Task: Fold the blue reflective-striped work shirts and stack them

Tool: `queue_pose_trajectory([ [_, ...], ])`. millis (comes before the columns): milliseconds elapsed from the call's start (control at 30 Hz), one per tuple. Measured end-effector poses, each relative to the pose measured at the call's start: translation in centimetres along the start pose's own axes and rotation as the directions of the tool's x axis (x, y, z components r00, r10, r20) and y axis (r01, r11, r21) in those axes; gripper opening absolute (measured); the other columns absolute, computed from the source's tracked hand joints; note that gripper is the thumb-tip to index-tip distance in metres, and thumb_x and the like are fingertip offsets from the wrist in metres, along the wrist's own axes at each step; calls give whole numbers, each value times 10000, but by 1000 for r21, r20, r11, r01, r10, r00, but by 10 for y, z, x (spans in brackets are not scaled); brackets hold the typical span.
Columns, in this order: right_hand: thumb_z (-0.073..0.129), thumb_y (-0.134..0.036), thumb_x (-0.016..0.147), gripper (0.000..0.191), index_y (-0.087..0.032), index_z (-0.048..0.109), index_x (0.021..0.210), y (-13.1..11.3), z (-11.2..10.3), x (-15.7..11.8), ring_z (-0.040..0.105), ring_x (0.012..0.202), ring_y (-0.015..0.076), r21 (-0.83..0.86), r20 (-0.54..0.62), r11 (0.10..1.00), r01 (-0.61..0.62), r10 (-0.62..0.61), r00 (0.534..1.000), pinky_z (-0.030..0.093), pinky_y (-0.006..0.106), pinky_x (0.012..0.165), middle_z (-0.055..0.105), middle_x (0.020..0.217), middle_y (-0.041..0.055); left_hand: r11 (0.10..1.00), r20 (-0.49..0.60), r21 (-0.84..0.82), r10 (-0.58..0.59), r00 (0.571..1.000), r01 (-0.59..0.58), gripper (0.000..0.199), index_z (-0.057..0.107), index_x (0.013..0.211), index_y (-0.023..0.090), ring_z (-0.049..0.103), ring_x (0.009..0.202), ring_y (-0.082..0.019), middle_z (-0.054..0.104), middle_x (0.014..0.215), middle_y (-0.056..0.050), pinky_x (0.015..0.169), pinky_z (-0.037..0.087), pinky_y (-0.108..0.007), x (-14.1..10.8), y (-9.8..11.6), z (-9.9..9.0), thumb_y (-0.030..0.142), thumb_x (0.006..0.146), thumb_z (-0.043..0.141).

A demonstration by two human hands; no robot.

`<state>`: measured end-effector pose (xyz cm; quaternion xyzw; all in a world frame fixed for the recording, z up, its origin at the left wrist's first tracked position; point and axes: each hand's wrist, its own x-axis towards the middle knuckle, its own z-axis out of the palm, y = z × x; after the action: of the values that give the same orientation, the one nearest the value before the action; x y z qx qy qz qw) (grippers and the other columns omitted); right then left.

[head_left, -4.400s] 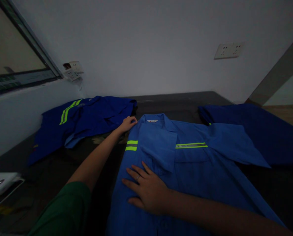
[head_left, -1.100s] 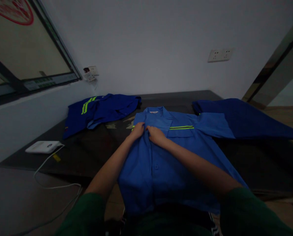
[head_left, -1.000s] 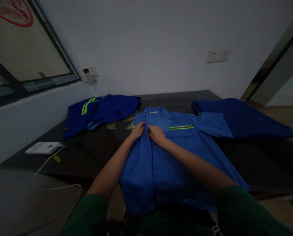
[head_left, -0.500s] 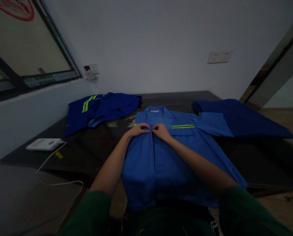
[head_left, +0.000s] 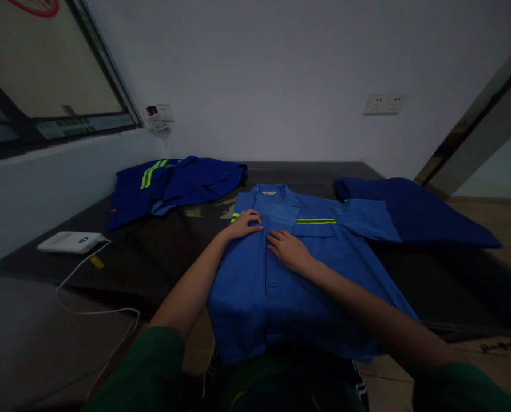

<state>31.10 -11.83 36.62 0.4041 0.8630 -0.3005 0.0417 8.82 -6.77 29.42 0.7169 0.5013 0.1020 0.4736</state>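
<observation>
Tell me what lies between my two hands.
Only a strip of the blue shirt, with its front edge, shows between left hand and right hand in the head view.

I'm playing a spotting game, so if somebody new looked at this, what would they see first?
Probably the blue shirt, spread at the front of the dark table under both hands. Next, the bright yellow stripes across its chest, and the white gadget at the table's left end.

A dark table (head_left: 163, 257) carries blue garments (head_left: 241, 286) and a white device (head_left: 68, 242).
</observation>
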Motion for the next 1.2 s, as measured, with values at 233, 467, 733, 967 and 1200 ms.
queue_pose_trajectory([
  [233, 453, -249, 963, 357, -98, 609, 1246, 3, -4, 7, 541, 1190, 243, 84, -28, 995, -60, 63, 998, 410, 352, 1031, 607, 1278, 140, 968, -14, 230, -102, 995, 102, 698, 473, 1359, 222, 340, 1380, -297, 375, 1484, -132, 1132, 278, -434, -4, 2, 3, 573, 778, 636],
  [467, 434, -244, 968, 323, -182, 644, 1205, -8, -15, 20, 594, 1136, 202, 186, -31, 982, -35, 42, 999, 462, 315, 978, 633, 1260, 78, 884, 43, 392, -295, 954, 256, 1014, 203, 1504, 102, 159, 1455, -302, 166, 1572, -191, 1178, 177, -425, -1, 1, 5, 720, 762, 512],
  [733, 523, -324, 930, 408, -154, 583, 1296, -5, -3, -2, 503, 1270, 262, 93, -17, 995, 41, -40, 999, 401, 413, 1066, 487, 1424, 123, 866, 79, 423, -329, 941, 267, 1036, 219, 1504, 132, 154, 1456, -299, 169, 1574, -166, 1173, 171, -425, 1, 6, 3, 775, 736, 485],
  [967, 505, -252, 935, 303, -155, 669, 1171, -5, -11, -4, 525, 1252, 236, 112, -51, 978, 177, -172, 984, 420, 374, 1058, 573, 1344, 107, 879, 73, 376, -342, 937, 292, 1044, 253, 1496, 142, 158, 1454, -316, 180, 1569, -182, 1168, 150, -462, 3, 3, 5, 793, 717, 498],
  [1200, 474, -209, 940, 347, -150, 623, 1247, 0, -1, -14, 512, 1270, 220, 170, -29, 962, 216, -214, 976, 395, 386, 1086, 571, 1343, 110, 874, 67, 389, -343, 937, 293, 1031, 255, 1494, 161, 170, 1453, -315, 190, 1570, -172, 1163, 153, -467, 4, 5, 5, 802, 719, 485],
])
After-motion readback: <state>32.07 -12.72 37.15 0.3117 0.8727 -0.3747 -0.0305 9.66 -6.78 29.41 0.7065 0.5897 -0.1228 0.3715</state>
